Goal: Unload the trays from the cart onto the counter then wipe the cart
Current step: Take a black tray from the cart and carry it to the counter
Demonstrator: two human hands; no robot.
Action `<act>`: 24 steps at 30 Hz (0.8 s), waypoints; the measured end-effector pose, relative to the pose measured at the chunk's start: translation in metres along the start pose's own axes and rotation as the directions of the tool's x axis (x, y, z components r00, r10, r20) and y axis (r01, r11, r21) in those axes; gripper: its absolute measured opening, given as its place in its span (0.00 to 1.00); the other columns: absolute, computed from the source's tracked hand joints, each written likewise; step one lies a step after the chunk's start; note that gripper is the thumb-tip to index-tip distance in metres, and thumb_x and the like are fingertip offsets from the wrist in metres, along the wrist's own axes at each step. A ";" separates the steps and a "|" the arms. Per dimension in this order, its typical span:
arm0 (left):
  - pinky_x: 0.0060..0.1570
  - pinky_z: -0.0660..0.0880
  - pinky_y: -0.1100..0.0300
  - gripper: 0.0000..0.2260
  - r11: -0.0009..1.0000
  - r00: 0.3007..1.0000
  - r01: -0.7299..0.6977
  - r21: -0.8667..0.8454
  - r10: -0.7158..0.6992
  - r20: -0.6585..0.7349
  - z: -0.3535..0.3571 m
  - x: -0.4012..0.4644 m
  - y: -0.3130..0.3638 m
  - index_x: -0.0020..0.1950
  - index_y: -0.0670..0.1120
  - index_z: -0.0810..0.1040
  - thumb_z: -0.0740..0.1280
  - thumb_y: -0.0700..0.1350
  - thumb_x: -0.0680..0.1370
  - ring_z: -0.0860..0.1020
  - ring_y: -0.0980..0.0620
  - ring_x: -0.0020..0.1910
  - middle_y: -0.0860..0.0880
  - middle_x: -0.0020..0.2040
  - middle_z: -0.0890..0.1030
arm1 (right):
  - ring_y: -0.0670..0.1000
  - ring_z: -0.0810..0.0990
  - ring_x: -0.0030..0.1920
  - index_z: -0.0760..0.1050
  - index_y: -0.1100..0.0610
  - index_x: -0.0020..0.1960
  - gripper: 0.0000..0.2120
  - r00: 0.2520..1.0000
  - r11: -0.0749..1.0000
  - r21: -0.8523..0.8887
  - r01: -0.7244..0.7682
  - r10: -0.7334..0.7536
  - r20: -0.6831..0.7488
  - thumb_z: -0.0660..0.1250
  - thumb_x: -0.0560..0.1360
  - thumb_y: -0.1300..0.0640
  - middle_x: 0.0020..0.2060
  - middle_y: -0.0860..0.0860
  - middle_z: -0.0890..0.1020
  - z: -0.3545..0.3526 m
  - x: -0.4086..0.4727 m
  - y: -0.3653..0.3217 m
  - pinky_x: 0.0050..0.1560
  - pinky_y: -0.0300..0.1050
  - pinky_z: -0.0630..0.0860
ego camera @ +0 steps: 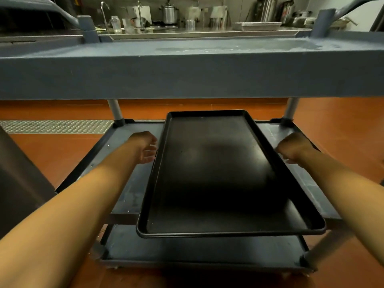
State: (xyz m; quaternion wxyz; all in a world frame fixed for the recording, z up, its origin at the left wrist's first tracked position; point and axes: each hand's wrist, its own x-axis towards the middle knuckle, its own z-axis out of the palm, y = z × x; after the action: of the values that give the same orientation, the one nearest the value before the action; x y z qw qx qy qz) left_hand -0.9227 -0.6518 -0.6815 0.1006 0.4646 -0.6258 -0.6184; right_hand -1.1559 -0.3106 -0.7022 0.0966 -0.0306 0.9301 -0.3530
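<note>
The tray (218, 173) sat on the cart's (187, 75) middle shelf, its near end jutting past the shelf edge toward me, its long axis running straight away from me, short ends near and far. It lay between my two hands, so each long rim was just inward of the fingers. My left hand (145, 147) was at the left rim, fingers loosely curled toward it; I could not tell whether they gripped yet. My right hand (291, 148) looked fisted at the right rim, grip equally unclear. Both seemed about equally near. Beyond, the counter (207, 33) already held a stack of trays (256, 26).
</note>
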 end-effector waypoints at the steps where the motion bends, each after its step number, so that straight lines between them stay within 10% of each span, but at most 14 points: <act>1: 0.56 0.78 0.48 0.06 1.000 1.000 0.003 0.010 -0.003 -0.010 0.002 0.006 0.000 0.57 0.42 0.77 0.64 0.41 0.82 0.79 0.44 0.56 0.41 0.59 0.80 | 0.58 0.77 0.34 0.74 0.65 0.51 0.08 1.000 1.000 -0.018 -0.008 0.008 0.003 0.67 0.73 0.68 0.38 0.62 0.77 0.003 0.008 0.001 0.31 0.47 0.74; 8: 0.53 0.76 0.55 0.04 0.995 0.998 0.055 0.086 -0.055 -0.002 0.008 0.024 0.003 0.48 0.42 0.75 0.62 0.36 0.81 0.78 0.46 0.48 0.42 0.50 0.79 | 0.57 0.80 0.34 0.74 0.65 0.44 0.06 0.999 0.983 -0.180 0.043 -0.045 -0.011 0.71 0.75 0.69 0.38 0.62 0.80 0.011 0.017 -0.011 0.23 0.41 0.72; 13: 0.57 0.78 0.53 0.02 0.946 0.999 -0.018 0.323 0.031 -0.036 0.012 0.049 0.001 0.48 0.41 0.77 0.67 0.37 0.81 0.79 0.46 0.50 0.41 0.51 0.80 | 0.65 0.82 0.54 0.74 0.71 0.57 0.12 0.997 0.970 -0.235 0.067 -0.071 -0.010 0.71 0.75 0.72 0.47 0.64 0.77 0.013 0.016 -0.021 0.56 0.57 0.82; 19: 0.45 0.73 0.54 0.10 0.415 0.919 -0.217 0.884 0.391 0.041 0.027 0.074 -0.011 0.49 0.44 0.75 0.66 0.49 0.83 0.78 0.48 0.43 0.44 0.43 0.78 | 0.54 0.76 0.37 0.68 0.61 0.39 0.14 0.993 0.890 -0.441 0.117 -0.091 0.080 0.70 0.79 0.64 0.41 0.59 0.77 0.021 0.018 -0.022 0.31 0.43 0.70; 24: 0.48 0.73 0.52 0.09 0.253 0.905 -0.201 0.946 0.418 0.080 0.029 0.080 -0.011 0.51 0.45 0.75 0.62 0.50 0.84 0.78 0.47 0.45 0.44 0.45 0.78 | 0.52 0.77 0.38 0.76 0.62 0.47 0.05 0.988 0.825 -0.547 0.146 -0.090 0.129 0.67 0.79 0.60 0.38 0.56 0.77 0.024 0.027 -0.028 0.37 0.45 0.74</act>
State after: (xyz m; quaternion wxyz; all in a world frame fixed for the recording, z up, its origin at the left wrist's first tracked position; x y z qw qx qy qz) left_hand -0.9824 -0.6863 -0.7334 -0.0090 0.3583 -0.9316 -0.0607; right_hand -1.1782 -0.3505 -0.7053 0.1068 -0.1317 0.9829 -0.0718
